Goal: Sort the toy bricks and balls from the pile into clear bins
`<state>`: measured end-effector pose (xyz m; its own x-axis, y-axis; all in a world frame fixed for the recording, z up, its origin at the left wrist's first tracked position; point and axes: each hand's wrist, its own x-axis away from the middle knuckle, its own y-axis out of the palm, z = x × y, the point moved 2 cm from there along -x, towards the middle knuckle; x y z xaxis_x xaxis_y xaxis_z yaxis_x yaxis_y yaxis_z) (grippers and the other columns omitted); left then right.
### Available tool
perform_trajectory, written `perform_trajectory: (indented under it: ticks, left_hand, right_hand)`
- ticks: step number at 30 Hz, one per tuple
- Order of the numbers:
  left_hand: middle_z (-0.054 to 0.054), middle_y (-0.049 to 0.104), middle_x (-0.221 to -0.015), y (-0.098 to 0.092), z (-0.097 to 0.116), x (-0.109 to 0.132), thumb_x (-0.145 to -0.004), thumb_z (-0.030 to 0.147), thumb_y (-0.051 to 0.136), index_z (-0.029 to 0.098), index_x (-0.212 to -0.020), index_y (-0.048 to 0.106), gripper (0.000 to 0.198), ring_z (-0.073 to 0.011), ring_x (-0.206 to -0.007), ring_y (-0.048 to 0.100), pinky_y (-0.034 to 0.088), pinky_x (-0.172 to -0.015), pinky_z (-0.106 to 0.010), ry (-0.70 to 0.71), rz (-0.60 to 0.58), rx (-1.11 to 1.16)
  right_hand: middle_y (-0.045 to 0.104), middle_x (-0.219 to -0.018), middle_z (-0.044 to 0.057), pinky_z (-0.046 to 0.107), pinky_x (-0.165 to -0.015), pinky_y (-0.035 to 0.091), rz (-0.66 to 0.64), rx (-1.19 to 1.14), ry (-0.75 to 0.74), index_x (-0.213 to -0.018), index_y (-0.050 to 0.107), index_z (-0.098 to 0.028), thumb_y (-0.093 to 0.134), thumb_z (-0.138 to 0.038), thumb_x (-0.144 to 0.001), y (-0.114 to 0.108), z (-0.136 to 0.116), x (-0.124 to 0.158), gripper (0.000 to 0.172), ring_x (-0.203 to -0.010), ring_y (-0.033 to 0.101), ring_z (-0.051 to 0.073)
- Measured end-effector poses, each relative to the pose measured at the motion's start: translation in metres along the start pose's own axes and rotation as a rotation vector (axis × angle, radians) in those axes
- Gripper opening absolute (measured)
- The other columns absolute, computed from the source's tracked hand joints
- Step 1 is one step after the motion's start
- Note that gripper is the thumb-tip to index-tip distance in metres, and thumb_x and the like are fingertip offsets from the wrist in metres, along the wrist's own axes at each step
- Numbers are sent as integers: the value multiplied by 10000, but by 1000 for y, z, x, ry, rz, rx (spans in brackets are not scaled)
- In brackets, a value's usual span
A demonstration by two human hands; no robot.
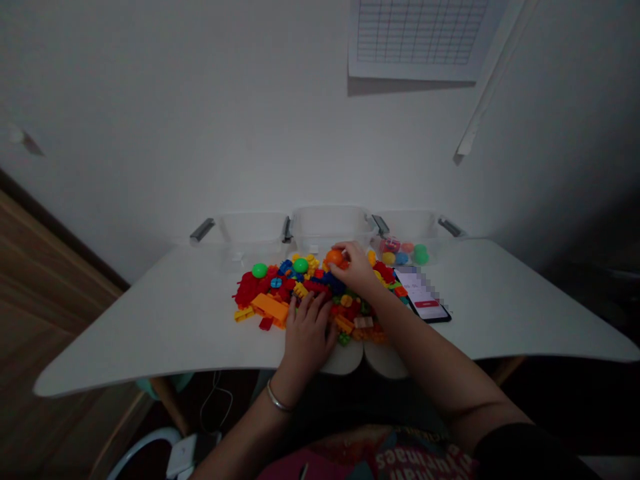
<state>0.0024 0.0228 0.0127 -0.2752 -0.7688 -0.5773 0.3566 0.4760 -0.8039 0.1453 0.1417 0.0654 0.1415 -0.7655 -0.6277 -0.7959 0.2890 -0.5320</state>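
Note:
A heap of colourful plastic building blocks (270, 307) lies on the white table in front of me. At the back of the heap, my right hand (356, 268) has its fingers curled round an orange ball (334, 258). My left hand (308, 331) rests on the front of the heap with its fingers spread, touching blocks and gripping none that I can see. Two green balls, one at the left (259, 271) and another green ball (301, 265) nearer the middle, sit on top of the blocks.
Three clear bins stand along the wall: a left bin (253, 223), a middle bin (330, 217) and a right bin (407, 220) with several coloured balls in it. A phone (425, 297) lies right of the heap. The white table (165, 313) has a curved front edge.

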Motion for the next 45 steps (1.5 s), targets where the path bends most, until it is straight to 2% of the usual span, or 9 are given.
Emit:
perform_trajectory:
  ticks: [8,11,13,17,26,31,35,41,45]
  left_hand:
    - [-86,618,-1327,1,1,0,-864,282,529,194,-1190,645,357,-313,-1275,494,287,-1133,-585,-3,2,6]
    - [-80,618,-1328,1,-1,0,-861,290,532,203,-1186,647,356,-312,-1275,495,294,-1131,-579,-3,4,7]
    - [-78,617,-1329,0,-3,1,-858,292,536,203,-1184,648,356,-313,-1277,494,296,-1130,-578,-7,4,8]
    - [-75,615,-1333,0,-3,1,-858,288,537,199,-1189,649,361,-316,-1279,493,293,-1132,-582,-10,3,15]
    - [-75,617,-1331,0,0,0,-860,290,542,195,-1182,653,354,-317,-1281,493,298,-1127,-592,-9,-3,18]
    - [-73,612,-1339,1,-1,0,-862,289,534,189,-1197,646,367,-320,-1281,494,297,-1127,-586,-11,-4,15]
    - [-69,608,-1344,2,-1,1,-859,288,538,194,-1197,647,367,-319,-1283,491,299,-1126,-583,-11,-6,8]
    - [-70,612,-1339,0,-2,2,-859,291,542,204,-1216,635,379,-312,-1287,492,303,-1127,-577,-6,2,4]
    - [-67,613,-1338,0,-1,1,-856,290,545,205,-1199,645,367,-313,-1282,497,298,-1132,-570,-8,8,11]
  right_hand:
    - [532,-1138,77,341,-812,529,548,69,102,-1118,480,-224,543,-324,-802,-89,59,-22,338,-975,565,181]
    - [538,-1141,100,372,-853,516,581,159,98,-1112,493,-209,529,-323,-802,-108,82,-29,332,-1049,544,211]
    - [570,-1104,114,397,-876,503,508,221,145,-1080,532,-189,522,-309,-788,-114,95,-31,315,-1044,547,232]
    - [634,-1042,138,453,-937,453,360,363,281,-1021,615,-156,510,-259,-760,-112,111,-26,299,-1025,567,271]
    - [705,-1003,127,438,-949,399,259,539,269,-891,726,-172,425,-225,-824,-105,117,-19,313,-992,601,272]
    - [709,-968,131,436,-943,394,248,527,281,-882,726,-162,424,-230,-817,-106,117,-19,316,-953,609,270]
    - [682,-947,122,443,-931,407,347,431,291,-939,688,-150,457,-227,-773,-107,114,-19,295,-869,604,246]
    - [622,-1074,110,478,-999,375,626,301,105,-1060,593,-169,488,-191,-716,-94,80,-16,360,-962,566,243]
    - [596,-1117,90,447,-947,440,553,136,-117,-1104,551,-214,482,-170,-757,-70,35,-16,357,-999,560,231]
